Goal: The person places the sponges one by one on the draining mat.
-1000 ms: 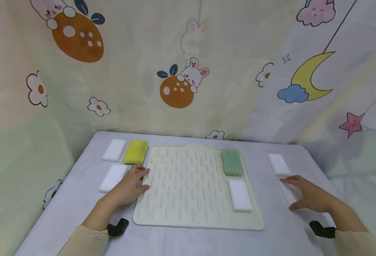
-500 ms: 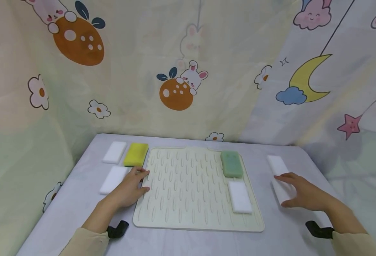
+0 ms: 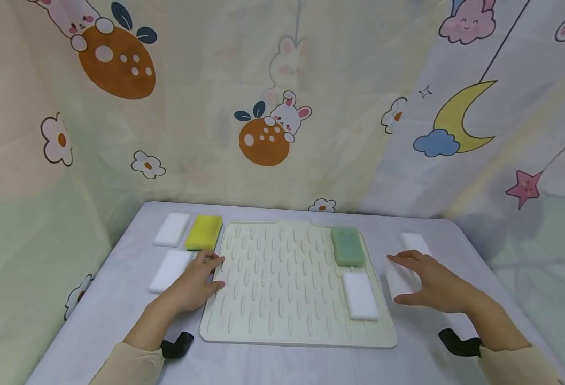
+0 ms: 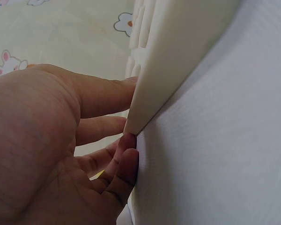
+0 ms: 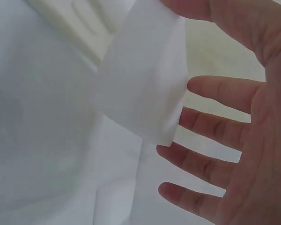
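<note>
My left hand (image 3: 193,283) rests at the left edge of a cream ribbed drying mat (image 3: 282,299). In the left wrist view its thumb and fingertips touch the rim of the mat (image 4: 154,79), with the lower fingers bent against its side. My right hand (image 3: 431,280) holds a white sponge block (image 3: 400,278) just right of the mat. In the right wrist view the thumb and fingertips pinch the block (image 5: 145,70) by opposite edges. On the mat's right side lie a green sponge (image 3: 348,246) and a white sponge (image 3: 360,295) in front of it.
Left of the mat lie a yellow sponge (image 3: 204,232) and two white sponges, one at the back (image 3: 172,230) and one partly behind my left hand (image 3: 170,271). Another white sponge (image 3: 414,242) lies beyond my right hand. A patterned curtain (image 3: 191,107) surrounds the table.
My right hand has moved left towards the mat, bringing the white sponge block with it. My left hand has stayed at the mat's edge.
</note>
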Demonstrator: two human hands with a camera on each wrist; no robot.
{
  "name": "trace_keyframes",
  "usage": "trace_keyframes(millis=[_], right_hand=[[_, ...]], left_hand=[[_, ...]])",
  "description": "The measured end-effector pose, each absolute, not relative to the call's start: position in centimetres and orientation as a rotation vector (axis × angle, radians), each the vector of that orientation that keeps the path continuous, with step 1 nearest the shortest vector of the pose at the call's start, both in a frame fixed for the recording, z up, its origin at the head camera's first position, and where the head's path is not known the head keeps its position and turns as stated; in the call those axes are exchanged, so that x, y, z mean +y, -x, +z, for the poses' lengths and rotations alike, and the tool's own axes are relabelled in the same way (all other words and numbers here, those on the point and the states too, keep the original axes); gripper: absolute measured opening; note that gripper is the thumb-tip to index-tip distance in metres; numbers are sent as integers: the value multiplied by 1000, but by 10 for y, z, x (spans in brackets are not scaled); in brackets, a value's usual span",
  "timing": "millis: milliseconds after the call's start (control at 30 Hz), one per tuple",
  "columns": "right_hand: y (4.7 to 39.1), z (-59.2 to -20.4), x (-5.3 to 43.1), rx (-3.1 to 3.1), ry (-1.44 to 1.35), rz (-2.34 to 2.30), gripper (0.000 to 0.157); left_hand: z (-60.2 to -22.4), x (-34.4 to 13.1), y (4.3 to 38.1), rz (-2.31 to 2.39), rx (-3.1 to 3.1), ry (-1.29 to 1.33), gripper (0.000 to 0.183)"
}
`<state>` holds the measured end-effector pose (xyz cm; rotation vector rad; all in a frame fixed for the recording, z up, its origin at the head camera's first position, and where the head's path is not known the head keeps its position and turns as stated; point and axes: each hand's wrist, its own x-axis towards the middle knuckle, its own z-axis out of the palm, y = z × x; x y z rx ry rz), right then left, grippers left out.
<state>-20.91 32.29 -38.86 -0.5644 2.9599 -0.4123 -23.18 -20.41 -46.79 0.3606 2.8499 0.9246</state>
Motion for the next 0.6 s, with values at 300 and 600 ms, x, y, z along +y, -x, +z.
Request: trace_keyframes(millis=[300,600], right_hand=[[206,-386,286,2987,621,-353,94],[203,-383,252,2996,670,-278,92]], left_hand=[[-468,-203,232,924,2852,-355,66],[-467,-203,232,920,2847,-349,66]])
